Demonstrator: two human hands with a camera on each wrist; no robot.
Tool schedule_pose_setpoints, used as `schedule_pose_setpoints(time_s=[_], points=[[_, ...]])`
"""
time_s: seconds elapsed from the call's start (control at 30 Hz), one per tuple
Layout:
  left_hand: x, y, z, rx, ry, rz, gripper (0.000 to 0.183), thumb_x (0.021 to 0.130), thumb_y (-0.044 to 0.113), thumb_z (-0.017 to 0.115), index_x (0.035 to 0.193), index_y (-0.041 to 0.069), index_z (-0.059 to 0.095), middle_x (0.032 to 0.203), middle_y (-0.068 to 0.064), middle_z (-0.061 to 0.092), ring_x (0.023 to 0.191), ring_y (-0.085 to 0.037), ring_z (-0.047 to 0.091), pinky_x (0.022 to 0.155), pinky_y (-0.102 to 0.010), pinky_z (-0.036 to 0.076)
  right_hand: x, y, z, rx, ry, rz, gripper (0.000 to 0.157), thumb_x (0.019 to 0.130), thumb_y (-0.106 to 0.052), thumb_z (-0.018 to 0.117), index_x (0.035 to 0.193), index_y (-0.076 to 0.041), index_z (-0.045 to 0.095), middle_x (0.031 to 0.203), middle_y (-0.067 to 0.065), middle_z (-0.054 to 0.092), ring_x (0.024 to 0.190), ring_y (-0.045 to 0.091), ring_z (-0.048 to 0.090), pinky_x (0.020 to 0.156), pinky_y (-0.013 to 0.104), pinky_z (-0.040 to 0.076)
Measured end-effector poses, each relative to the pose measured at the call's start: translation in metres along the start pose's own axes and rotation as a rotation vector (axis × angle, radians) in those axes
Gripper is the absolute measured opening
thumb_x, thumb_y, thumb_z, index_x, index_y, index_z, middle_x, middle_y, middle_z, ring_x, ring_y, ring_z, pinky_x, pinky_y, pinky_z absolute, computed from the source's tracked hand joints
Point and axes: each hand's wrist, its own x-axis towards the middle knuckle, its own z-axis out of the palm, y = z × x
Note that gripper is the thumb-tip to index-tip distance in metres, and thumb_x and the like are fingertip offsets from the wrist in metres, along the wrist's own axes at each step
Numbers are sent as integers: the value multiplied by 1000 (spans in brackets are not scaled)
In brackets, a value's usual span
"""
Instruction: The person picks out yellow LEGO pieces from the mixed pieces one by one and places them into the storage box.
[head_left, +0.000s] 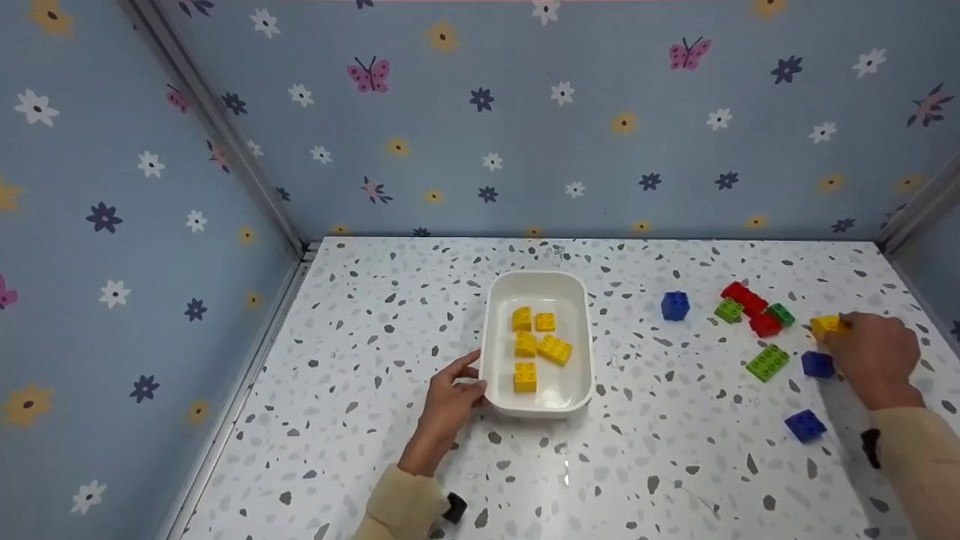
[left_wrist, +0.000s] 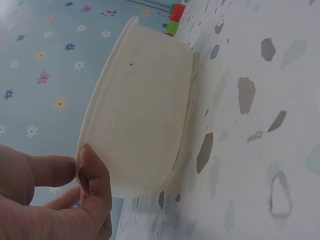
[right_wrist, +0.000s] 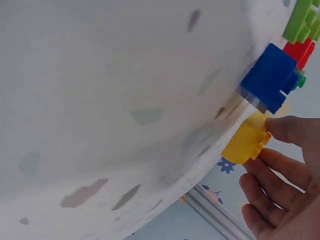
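Note:
A white tub (head_left: pixel 537 409) stands mid-table with several yellow bricks (head_left: pixel 555 349) inside. At its near left corner my left hand (head_left: pixel 450 401) pinches the rim between thumb and fingers; the left wrist view shows the tub's outer wall (left_wrist: pixel 140 110) beside that grip. Far to the right, my right hand (head_left: pixel 876 352) holds a yellow brick (head_left: pixel 827 328) low over the table. The right wrist view has the thumb and fingertips on this yellow brick (right_wrist: pixel 247 139). Just beside the right hand sits a blue brick (head_left: pixel 817 364).
Around the right side lie a light green brick (head_left: pixel 768 362), red bricks (head_left: pixel 745 298), a small light green brick (head_left: pixel 728 310) and a dark green brick (head_left: pixel 781 314). Two more blue bricks stand apart, one farther back (head_left: pixel 675 306), another nearer (head_left: pixel 806 425). Patterned walls (head_left: pixel 525 135) border the table.

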Motion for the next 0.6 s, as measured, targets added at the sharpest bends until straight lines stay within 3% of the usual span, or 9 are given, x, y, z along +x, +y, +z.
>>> schedule_pose_setpoints(time_s=[0.27, 0.4, 0.6], points=[[-2, 2, -1, -10, -3, 30, 55, 101, -4, 59, 155, 1, 51, 125, -20, 55, 101, -29, 68, 84, -30, 61, -2, -16, -5, 71, 165, -162, 41, 95, -5, 69, 123, 24, 62, 112, 44, 64, 94, 58, 59, 85, 67, 51], [-1, 1, 1, 9, 10, -1, 55, 102, -2, 60, 156, 5, 52, 127, -19, 55, 103, -29, 67, 86, -30, 60, -3, -24, -6, 83, 184, -209, 41, 95, -5, 72, 123, 23, 62, 111, 44, 64, 90, 57, 56, 83, 66, 49], [-2, 1, 1, 2, 11, 9, 55, 101, -4, 60, 155, 3, 52, 127, -20, 54, 101, -29, 67, 85, -30, 61, -7, -40, -7, 78, 229, -265, 39, 92, -3, 74, 119, 23, 65, 107, 43, 65, 88, 55, 56, 82, 66, 49]])
